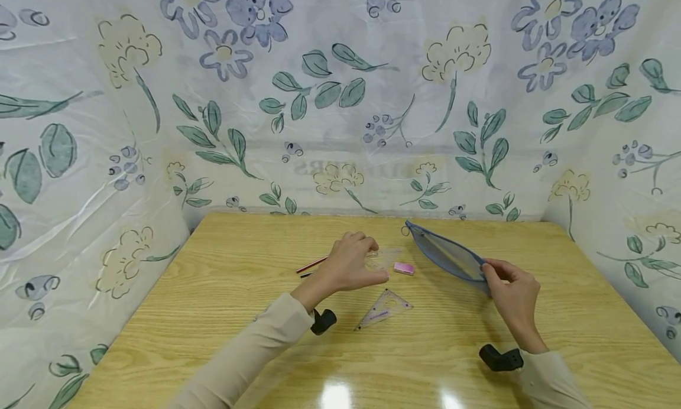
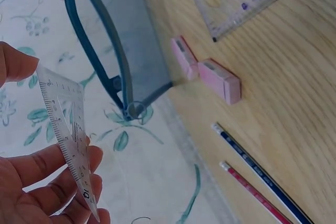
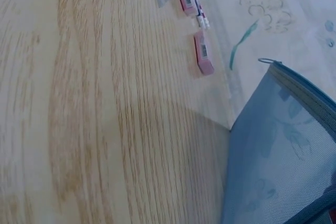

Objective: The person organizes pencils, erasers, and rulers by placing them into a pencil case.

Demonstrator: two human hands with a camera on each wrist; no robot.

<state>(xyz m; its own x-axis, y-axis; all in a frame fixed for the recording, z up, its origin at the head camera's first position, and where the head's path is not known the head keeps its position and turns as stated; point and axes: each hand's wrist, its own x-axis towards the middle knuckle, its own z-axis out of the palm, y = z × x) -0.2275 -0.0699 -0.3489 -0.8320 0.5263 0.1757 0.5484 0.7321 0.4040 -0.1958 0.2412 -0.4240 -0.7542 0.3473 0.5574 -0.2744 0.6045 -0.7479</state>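
My left hand (image 1: 347, 266) holds a clear triangular set square (image 2: 68, 129) between thumb and fingertips, raised above the table. The thumb presses one corner and the fingers lie along the far end. My right hand (image 1: 515, 292) pinches the near end of a blue mesh zip pouch (image 1: 452, 256) between thumb and fingers. The pouch's zipped mouth gapes, facing the left hand, and a small ring (image 2: 137, 109) hangs at its far corner. Flat on the wood lies a second clear set square (image 1: 384, 310), with purple markings, nearer than the left hand.
Two pink erasers (image 2: 220, 81) lie on the wooden table (image 1: 255, 350) between the hands. Left of them, partly behind the left hand, are a red pencil (image 2: 257, 192) and a dark blue pencil (image 2: 265, 174). A flower-printed cloth (image 1: 340, 119) hangs around the table's back and sides.
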